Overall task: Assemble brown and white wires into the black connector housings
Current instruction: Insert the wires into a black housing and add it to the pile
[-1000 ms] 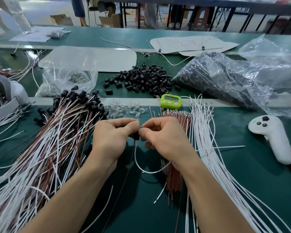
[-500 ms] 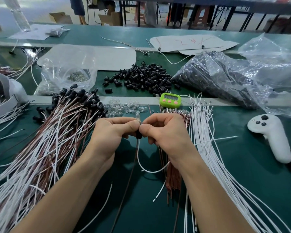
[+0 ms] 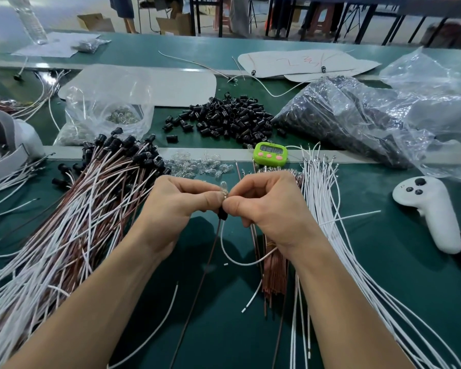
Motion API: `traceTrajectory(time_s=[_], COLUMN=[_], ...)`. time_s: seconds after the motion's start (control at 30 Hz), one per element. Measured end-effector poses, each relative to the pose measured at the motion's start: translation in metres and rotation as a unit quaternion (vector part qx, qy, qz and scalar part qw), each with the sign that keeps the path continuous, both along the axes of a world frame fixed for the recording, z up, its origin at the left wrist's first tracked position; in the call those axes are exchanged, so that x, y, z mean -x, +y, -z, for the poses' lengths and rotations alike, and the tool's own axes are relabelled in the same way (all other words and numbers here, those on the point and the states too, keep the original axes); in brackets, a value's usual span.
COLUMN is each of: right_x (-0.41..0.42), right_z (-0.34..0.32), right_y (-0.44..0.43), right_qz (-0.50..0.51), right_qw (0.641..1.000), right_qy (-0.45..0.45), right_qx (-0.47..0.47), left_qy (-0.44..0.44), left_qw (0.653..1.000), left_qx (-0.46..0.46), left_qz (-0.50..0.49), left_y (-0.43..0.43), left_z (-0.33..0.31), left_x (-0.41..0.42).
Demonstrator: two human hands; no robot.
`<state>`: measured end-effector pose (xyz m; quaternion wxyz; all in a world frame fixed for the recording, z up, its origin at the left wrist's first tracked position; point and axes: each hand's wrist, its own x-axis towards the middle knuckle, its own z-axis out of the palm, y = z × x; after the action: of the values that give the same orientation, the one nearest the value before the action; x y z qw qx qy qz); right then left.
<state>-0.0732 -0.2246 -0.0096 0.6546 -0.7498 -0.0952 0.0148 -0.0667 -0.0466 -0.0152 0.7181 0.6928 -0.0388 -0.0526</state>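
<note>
My left hand (image 3: 176,209) and my right hand (image 3: 269,206) meet thumb to thumb at mid-table. Between their fingertips sits one small black connector housing (image 3: 222,215) with a clear bulb (image 3: 224,187) sticking up above it. A brown wire (image 3: 197,288) and a white wire (image 3: 234,259) hang from the housing toward me. Loose black housings (image 3: 224,121) lie in a pile behind. Finished brown-and-white assemblies (image 3: 72,217) are heaped at the left. Loose white wires (image 3: 328,209) and brown wires (image 3: 274,275) lie to the right.
A green timer (image 3: 270,153) sits behind my hands, with clear bulbs (image 3: 194,166) scattered to its left. A white controller (image 3: 431,211) lies at right. Plastic bags (image 3: 357,121) of parts fill the back right, another bag (image 3: 101,115) the back left.
The two hands have stayed pressed together around the housing, shifting only slightly. The clear bulb now shows above the thumbs.
</note>
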Motion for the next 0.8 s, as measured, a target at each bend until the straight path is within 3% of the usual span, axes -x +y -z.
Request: traceTrajectory(time_s=[0.47,0.8], right_x=[0.0024,0.0053], right_z=[-0.0051,-0.0083], right_y=[0.0003,-0.0016], right_qz=[0.016,0.028], right_qw=[1.000,0.992], right_qy=[-0.012,-0.024], right_qx=[0.012,0.118], left_qy=[-0.005,-0.057], left_qw=[1.000,0.995], left_qx=[0.025,-0.076], left_qz=[0.013,0.005], left_y=[-0.0016,0.0014], left_z=[0.0014,-0.0063], left_x=[0.0003,0.0026])
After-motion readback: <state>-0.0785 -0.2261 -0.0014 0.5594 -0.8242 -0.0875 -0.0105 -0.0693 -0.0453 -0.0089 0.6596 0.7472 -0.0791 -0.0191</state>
